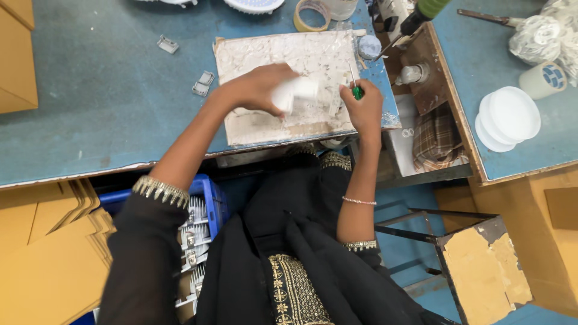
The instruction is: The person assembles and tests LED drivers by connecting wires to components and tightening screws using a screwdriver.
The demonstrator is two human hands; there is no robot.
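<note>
Cardboard (42, 253) lies in flat yellow-brown sheets at the far left, below the near edge of the blue table (90, 120). Just right of the sheets, still under that edge, a blue crate (208, 192) holds rows of ribbed metal parts (194, 232). On the table top, left of the work board (265, 51), sit three small grey metal clips: one (167, 44) toward the far side and two (203, 84) close to the board's left edge. The board is a worn, whitish slab lying flat near the table's near edge. Over it the left hand (256, 89) is closed around a small white part (295, 91), which is blurred, so its exact shape cannot be told; the part is held just above the middle of the board. Right of it, the right hand (364, 108) is wrapped around a screwdriver (355, 84) with a green handle, its thin shaft pointing up and away over the board's right side. Beyond the board's far edge lies a roll of tape (312, 15). Right of the board, a folded checked cloth (436, 138) sits in a gap between tables, and farther right a stack of white round discs (509, 117) rests on the neighbouring blue surface, with a small white cup (545, 79) just beyond them.
</note>
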